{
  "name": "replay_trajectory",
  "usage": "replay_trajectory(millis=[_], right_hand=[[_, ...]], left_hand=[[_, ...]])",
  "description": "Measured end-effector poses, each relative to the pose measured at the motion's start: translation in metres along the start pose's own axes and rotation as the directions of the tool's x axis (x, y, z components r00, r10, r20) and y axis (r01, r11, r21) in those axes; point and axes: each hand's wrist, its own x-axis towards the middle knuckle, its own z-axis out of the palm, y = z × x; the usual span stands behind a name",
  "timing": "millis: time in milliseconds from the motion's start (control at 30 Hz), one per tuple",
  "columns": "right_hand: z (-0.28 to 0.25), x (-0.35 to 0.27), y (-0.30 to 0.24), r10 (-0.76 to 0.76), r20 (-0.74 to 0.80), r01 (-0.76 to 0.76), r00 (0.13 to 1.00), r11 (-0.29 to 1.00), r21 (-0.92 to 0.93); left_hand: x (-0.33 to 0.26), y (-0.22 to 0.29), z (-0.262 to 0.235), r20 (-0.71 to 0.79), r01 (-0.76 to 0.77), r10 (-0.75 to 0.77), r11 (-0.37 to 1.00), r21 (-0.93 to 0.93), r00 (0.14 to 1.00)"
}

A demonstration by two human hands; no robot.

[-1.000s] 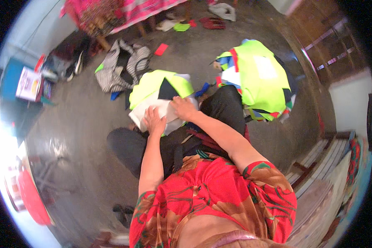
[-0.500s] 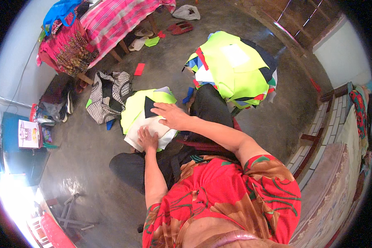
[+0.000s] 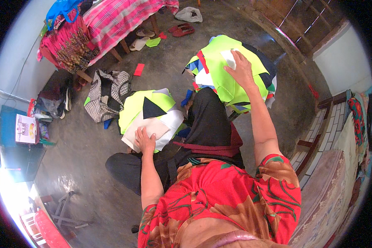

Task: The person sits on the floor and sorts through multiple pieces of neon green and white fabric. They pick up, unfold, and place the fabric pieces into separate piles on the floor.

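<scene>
My left hand (image 3: 145, 140) lies flat, fingers spread, on a beige cloth piece (image 3: 158, 129) at the near side of the smaller pile of fabric scraps. That pile also shows neon yellow fabric (image 3: 132, 108), a black triangular scrap (image 3: 153, 108) and white cloth (image 3: 173, 120). To the right, my right hand (image 3: 242, 73) reaches over the larger scrap pile (image 3: 219, 80), thumb and fingers apart around a white piece (image 3: 228, 58) on its neon yellow top. The hand partly covers the white piece, and no firm grip on it shows.
A checkered cloth (image 3: 101, 101) lies left of the smaller pile, with a red scrap (image 3: 139, 69) beyond. Red shoes (image 3: 181, 29) and a pale bag (image 3: 189, 14) are farther off. A bed with a pink checked cover (image 3: 115, 20) stands far left; a folded metal stand (image 3: 64, 211) is lower left.
My right hand has left the smaller pile and moved right and away to the white piece on the larger pile. The left hand stays on the beige cloth.
</scene>
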Motion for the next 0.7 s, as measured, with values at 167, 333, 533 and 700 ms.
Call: replay_trajectory(millis=[167, 333, 533, 700], right_hand=[[-0.003, -0.029, 0.036, 0.005, 0.184, -0.011, 0.983, 0.999, 0.036], [-0.008, -0.039, 0.051, -0.083, 0.198, 0.079, 0.977, 0.997, 0.028], [-0.005, -0.039, 0.048, -0.053, 0.188, 0.048, 0.981, 0.998, 0.031], [0.004, -0.037, 0.047, -0.051, 0.095, 0.048, 0.994, 0.998, 0.034]], left_hand=[[-0.002, -0.004, 0.002, -0.014, -0.006, 0.006, 1.0, 0.023, 1.0], [0.0, -0.001, 0.002, 0.012, 0.014, -0.015, 0.999, 0.048, 1.0], [0.0, -0.003, 0.002, 0.011, 0.01, -0.01, 1.0, 0.024, 1.0], [-0.002, 0.001, -0.002, 0.009, 0.017, -0.017, 1.0, 0.026, 1.0]])
